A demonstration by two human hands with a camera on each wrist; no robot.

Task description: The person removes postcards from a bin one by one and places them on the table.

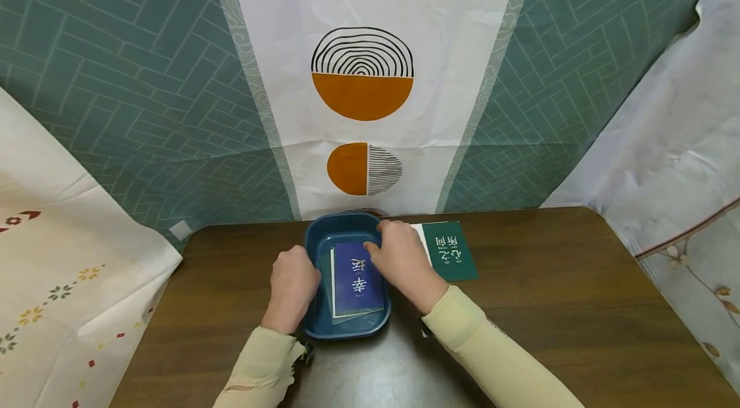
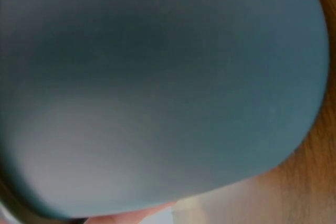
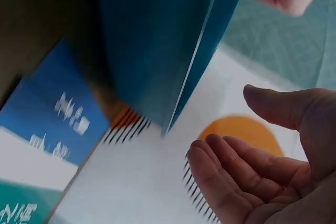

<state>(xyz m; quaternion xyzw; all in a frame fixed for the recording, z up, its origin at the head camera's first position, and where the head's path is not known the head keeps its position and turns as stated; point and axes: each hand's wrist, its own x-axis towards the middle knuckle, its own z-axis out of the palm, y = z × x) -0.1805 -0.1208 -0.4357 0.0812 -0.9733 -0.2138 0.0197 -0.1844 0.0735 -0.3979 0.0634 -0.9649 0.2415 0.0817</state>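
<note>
A dark blue-teal tray (image 1: 315, 326) carries a small stack of cards, topped by a blue-violet card (image 1: 347, 292) with white characters. My left hand (image 1: 293, 279) grips its left rim, and the tray appears raised off the table. Its smooth teal surface (image 2: 168, 129) fills most of the left wrist view. Near the right rim is my right hand (image 1: 401, 257). In the right wrist view that hand (image 3: 262, 182) has relaxed, spread fingers and holds nothing, apart from the tray (image 3: 152, 40).
On the brown table (image 1: 549, 305) a green card (image 1: 448, 250) lies right of the tray. The right wrist view also shows a blue card (image 3: 58, 108) with white characters on the table. A patterned cloth (image 1: 474, 74) hangs behind the table's back edge.
</note>
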